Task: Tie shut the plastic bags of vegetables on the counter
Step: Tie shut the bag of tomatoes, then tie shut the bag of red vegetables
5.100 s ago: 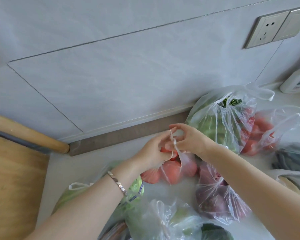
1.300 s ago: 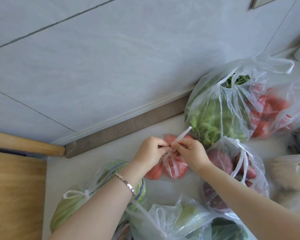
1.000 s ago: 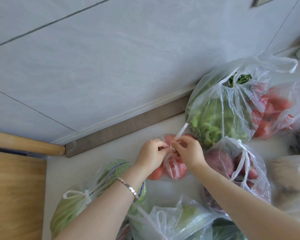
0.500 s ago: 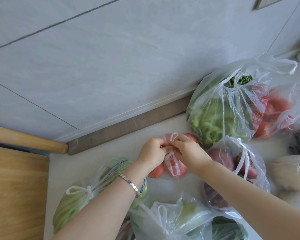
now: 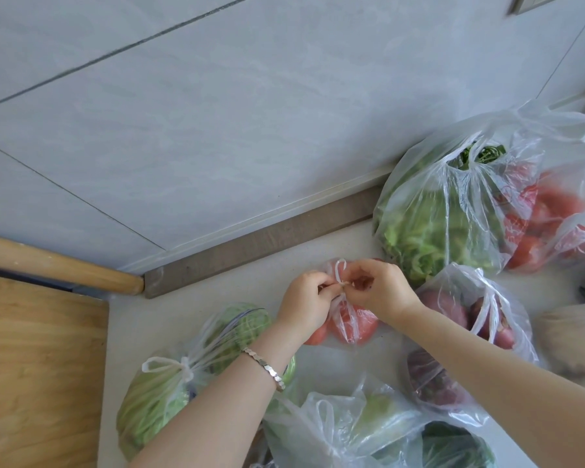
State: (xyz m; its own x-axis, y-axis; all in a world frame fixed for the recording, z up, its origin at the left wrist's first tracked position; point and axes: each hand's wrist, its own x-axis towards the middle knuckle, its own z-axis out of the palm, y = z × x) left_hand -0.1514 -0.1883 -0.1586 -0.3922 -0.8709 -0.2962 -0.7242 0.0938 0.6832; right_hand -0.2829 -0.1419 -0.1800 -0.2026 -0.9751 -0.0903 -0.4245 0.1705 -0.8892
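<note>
A small clear bag of tomatoes (image 5: pixel 353 324) lies on the pale counter (image 5: pixel 196 300) near the wall. My left hand (image 5: pixel 304 298) and my right hand (image 5: pixel 380 288) both pinch its twisted white handles (image 5: pixel 339 270) at the neck, where a small loop sticks up above my fingers. A knotted bag of green vegetables (image 5: pixel 163 390) lies at the lower left under my left forearm. To the right sit an unknotted bag of leafy greens (image 5: pixel 446 217) and a bag of purple-red round vegetables (image 5: pixel 463 315).
A wooden board (image 5: pixel 38 366) and a rolling pin (image 5: pixel 58 265) lie at the left. Another tomato bag (image 5: pixel 551 224) sits at the far right against the tiled wall (image 5: pixel 250 113). A loose bag with green produce (image 5: pixel 368 430) is at the bottom, a beige bag (image 5: pixel 574 342) at the right edge.
The long handle strip that stuck up toward the wall has been drawn down into a small loop at the knot. My hands have closed in together over the bag's neck.
</note>
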